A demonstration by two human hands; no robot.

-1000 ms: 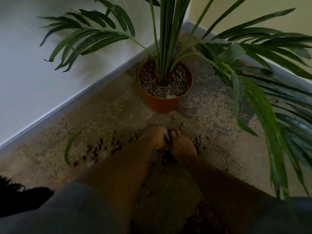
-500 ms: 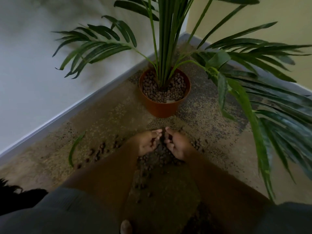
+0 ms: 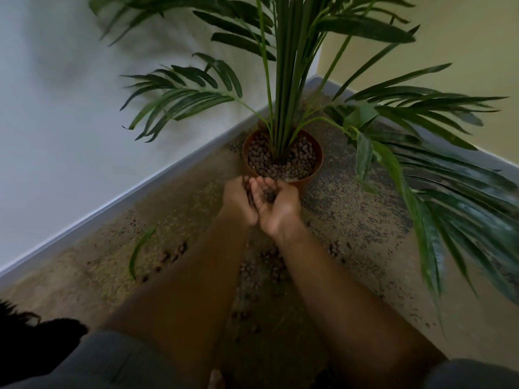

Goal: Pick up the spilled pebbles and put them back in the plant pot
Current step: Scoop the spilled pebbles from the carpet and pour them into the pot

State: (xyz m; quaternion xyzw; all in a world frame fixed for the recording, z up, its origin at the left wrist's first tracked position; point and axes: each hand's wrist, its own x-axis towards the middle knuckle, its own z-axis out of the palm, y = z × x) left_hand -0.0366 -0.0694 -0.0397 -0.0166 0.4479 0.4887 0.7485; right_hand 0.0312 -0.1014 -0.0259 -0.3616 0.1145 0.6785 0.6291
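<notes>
Just at 6 o'clock of the pot [image 3: 309,179], pebbles [image 3: 270,195] are held in the cupped left hand [image 3: 238,202] and right hand [image 3: 276,204], fingers curled together; they should be tipped over the rim slowly

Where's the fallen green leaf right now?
In the head view the fallen leaf lies on the floor at lower left, left of the left forearm, between the skirting board and a cluster of spilled pebbles.

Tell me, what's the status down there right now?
Both hands cupped together, left hand, right hand, holding pebbles. Just short of the pot. More pebbles on the floor. Fronds overhead, path open.
</notes>
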